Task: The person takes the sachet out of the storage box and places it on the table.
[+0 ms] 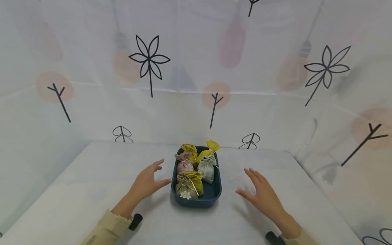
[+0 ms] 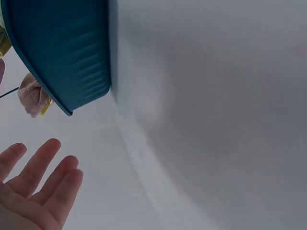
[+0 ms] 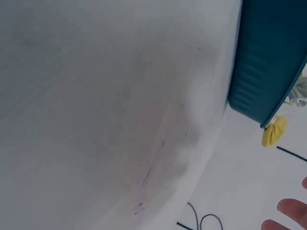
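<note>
Both hands are spread with straight fingers and hold nothing. In the head view, the left hand (image 1: 147, 183) hovers at the lower centre of the frame, just left of the teal tray (image 1: 211, 197), its thumb tip very near the tray's left rim; whether it touches cannot be told. The right hand (image 1: 261, 192) is at the lower right of the centre, palm down, clearly apart from the tray's right side.

The tray stands on the white table (image 1: 92, 190), in the middle of the frame. Inside it lie several small drawstring pouches: a pink pouch (image 1: 184, 163) at the left, a grey pouch (image 1: 207, 169) at the right, yellow pouches (image 1: 199, 152) at the far end, and an olive pouch (image 1: 187, 183) with a small white flower (image 1: 185, 195) at the near end.

In the left wrist view, the left fingers (image 2: 48, 177) appear at the lower left, open, with the tray's outer wall (image 2: 62, 48) at the upper left. In the right wrist view, only fingertips (image 3: 292, 211) show at the lower right, and the tray wall (image 3: 268, 57) is at the upper right. A white curtain with drawn flowers (image 1: 149, 61) stands behind the table.
</note>
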Motion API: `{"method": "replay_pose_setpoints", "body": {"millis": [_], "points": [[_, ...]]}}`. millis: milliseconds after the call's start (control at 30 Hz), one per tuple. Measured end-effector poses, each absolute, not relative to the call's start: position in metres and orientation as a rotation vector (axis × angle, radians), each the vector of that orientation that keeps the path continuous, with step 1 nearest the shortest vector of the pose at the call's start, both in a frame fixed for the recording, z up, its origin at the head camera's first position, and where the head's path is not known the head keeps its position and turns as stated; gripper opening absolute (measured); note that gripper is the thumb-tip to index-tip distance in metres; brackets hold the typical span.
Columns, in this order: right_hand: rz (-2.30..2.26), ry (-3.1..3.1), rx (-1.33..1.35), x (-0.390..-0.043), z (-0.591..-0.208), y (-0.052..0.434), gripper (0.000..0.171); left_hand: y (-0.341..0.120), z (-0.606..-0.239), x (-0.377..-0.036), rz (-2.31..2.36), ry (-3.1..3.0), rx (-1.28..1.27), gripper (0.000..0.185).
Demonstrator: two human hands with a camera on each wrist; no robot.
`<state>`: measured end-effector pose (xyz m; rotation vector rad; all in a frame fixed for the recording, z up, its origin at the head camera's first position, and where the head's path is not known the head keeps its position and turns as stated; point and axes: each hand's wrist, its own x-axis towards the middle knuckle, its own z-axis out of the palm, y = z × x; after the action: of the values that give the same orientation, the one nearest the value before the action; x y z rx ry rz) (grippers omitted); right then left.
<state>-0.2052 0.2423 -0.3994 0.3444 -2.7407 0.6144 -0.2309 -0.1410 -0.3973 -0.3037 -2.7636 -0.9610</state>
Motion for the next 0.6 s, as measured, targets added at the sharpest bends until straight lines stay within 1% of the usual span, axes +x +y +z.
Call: {"method": "replay_pose_setpoints", "body": {"millis": [233,600], "points": [[0.784,-2.698,0.362,-0.213,-0.402,0.232,0.077,-0.131,-0.402,-0.239,-1.207,-2.732,-0.319,0.08],[0.988,-2.67,0.333,-0.226,-0.394,0.215,0.073,-0.118,-0.41,-0.25,-1.484,-2.727,-0.241,0.075]]}}
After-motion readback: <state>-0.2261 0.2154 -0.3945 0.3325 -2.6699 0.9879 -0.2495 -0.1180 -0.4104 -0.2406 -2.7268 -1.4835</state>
